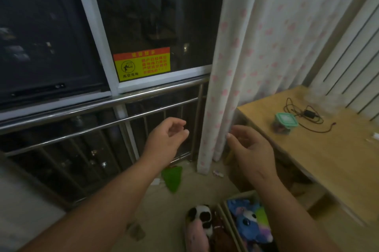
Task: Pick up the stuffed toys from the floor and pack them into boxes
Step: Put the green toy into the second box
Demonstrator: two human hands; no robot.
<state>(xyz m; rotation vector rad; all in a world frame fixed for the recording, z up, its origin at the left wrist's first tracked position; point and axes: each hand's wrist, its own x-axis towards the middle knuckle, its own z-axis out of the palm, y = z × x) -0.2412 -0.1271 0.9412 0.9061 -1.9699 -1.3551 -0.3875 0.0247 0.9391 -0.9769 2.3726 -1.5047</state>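
Note:
Both my hands are raised in front of the window railing and hold nothing. My left hand (167, 138) has loosely curled, parted fingers. My right hand (251, 149) is spread open beside the curtain. Low in view two boxes stand side by side on the floor. The left box (222, 219) holds a black-and-white panda toy (202, 215), a pink plush (195, 237) and a brown plush (222, 237). The right box (243, 194) holds a blue plush (249, 221) with green and purple parts. A green stuffed toy (172, 177) lies on the floor below the railing.
A metal railing (98, 104) runs under the dark window. A pink-spotted curtain (246, 62) hangs to the floor. A wooden desk (320, 145) at right carries a green-lidded container (284, 123) and a black cable (303, 112). Small scraps (217, 173) lie on the floor.

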